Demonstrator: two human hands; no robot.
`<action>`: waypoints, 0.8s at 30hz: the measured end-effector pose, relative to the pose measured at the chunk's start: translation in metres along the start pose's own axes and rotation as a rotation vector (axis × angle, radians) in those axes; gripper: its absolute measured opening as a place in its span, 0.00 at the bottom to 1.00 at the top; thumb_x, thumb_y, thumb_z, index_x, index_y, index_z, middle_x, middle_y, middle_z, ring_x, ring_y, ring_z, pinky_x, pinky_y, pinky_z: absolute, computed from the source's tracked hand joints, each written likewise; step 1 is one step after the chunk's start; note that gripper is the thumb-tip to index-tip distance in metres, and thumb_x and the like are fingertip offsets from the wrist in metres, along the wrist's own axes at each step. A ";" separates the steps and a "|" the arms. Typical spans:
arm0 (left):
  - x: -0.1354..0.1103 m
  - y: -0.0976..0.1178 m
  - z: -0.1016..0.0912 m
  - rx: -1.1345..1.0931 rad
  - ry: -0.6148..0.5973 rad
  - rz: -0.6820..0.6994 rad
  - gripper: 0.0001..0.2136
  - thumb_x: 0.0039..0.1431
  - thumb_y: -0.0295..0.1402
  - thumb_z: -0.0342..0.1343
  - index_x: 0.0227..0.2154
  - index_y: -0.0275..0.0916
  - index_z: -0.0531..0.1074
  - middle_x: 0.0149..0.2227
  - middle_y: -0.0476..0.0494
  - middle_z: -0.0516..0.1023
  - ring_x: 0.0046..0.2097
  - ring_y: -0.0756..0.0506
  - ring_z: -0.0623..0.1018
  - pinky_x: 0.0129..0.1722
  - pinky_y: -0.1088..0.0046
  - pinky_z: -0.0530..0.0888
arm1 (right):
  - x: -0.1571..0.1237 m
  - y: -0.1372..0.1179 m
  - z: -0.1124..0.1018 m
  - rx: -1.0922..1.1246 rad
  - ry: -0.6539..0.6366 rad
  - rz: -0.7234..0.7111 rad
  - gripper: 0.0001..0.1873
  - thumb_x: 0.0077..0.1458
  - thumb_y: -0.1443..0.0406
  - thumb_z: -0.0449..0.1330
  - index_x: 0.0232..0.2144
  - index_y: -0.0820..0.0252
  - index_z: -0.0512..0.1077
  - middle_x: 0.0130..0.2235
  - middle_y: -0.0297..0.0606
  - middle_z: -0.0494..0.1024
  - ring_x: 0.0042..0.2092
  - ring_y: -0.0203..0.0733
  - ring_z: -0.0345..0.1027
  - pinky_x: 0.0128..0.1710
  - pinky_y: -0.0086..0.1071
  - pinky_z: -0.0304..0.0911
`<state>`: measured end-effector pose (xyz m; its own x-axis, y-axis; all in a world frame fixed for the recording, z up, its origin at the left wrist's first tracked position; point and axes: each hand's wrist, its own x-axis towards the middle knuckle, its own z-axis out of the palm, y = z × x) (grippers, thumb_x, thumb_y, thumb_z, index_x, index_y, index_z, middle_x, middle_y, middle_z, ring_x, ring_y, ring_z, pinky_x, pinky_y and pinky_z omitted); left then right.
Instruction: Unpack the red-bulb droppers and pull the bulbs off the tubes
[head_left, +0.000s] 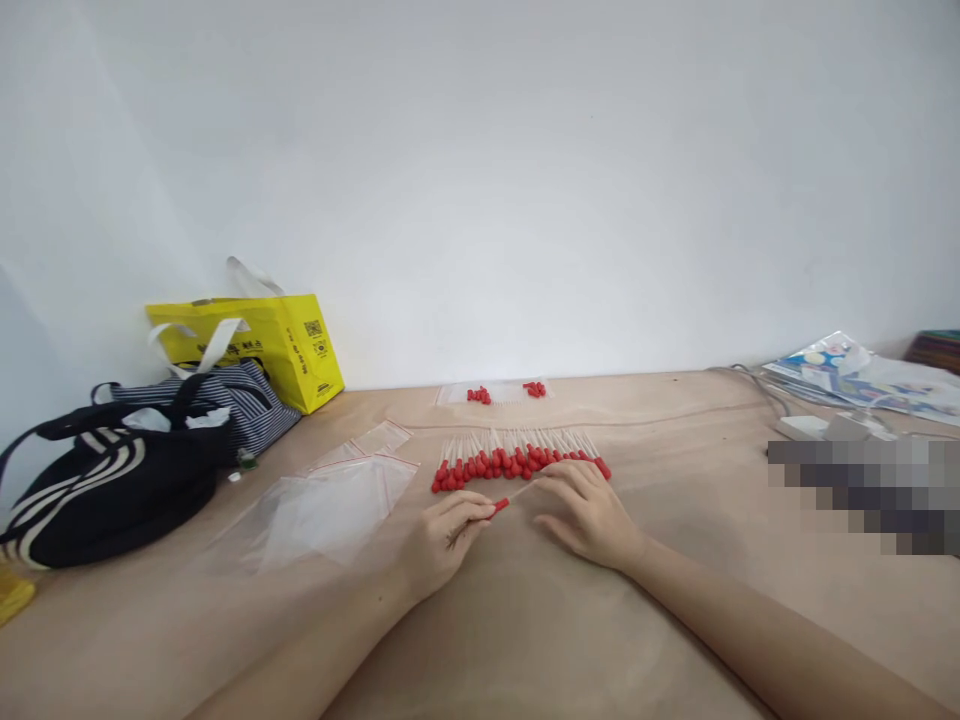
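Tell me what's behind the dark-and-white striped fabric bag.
Behind the striped bag stands a boxy yellow bag with white handles; its lower left part is covered, so cannot be seen.

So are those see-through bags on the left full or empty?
They look empty: the plastic bags lie flat on the tabletop, and nothing bulges or shows inside them.

Bare left grip (456,530) and right grip (589,508), slim uncovered forearms (330,640), tiny spot (380,598) on left forearm.
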<state>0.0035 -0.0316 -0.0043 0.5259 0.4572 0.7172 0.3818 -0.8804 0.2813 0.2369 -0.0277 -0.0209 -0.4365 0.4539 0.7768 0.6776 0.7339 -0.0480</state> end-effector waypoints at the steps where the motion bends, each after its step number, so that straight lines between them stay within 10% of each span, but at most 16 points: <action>1: 0.000 0.000 0.001 -0.033 -0.031 -0.005 0.07 0.56 0.25 0.48 0.34 0.37 0.70 0.35 0.42 0.74 0.36 0.51 0.75 0.35 0.76 0.73 | 0.001 -0.002 0.000 -0.002 -0.035 -0.019 0.18 0.51 0.60 0.55 0.45 0.59 0.64 0.43 0.45 0.70 0.45 0.45 0.61 0.44 0.42 0.55; 13: 0.007 -0.006 0.016 0.103 -0.202 -0.094 0.13 0.58 0.33 0.47 0.45 0.37 0.66 0.46 0.40 0.72 0.49 0.45 0.70 0.48 0.64 0.69 | 0.010 -0.011 0.011 -0.067 -0.134 -0.079 0.10 0.56 0.66 0.49 0.30 0.58 0.71 0.22 0.33 0.70 0.29 0.35 0.59 0.39 0.35 0.49; 24: 0.007 -0.008 0.017 0.241 -0.227 0.018 0.11 0.58 0.27 0.44 0.33 0.37 0.72 0.41 0.41 0.76 0.49 0.42 0.70 0.53 0.49 0.58 | 0.009 -0.013 0.013 -0.086 -0.089 -0.143 0.12 0.55 0.68 0.48 0.25 0.59 0.69 0.18 0.31 0.65 0.26 0.33 0.55 0.39 0.34 0.46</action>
<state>0.0173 -0.0196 -0.0123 0.6801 0.4821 0.5524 0.5253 -0.8460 0.0915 0.2165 -0.0268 -0.0218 -0.5797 0.3939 0.7133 0.6516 0.7497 0.1156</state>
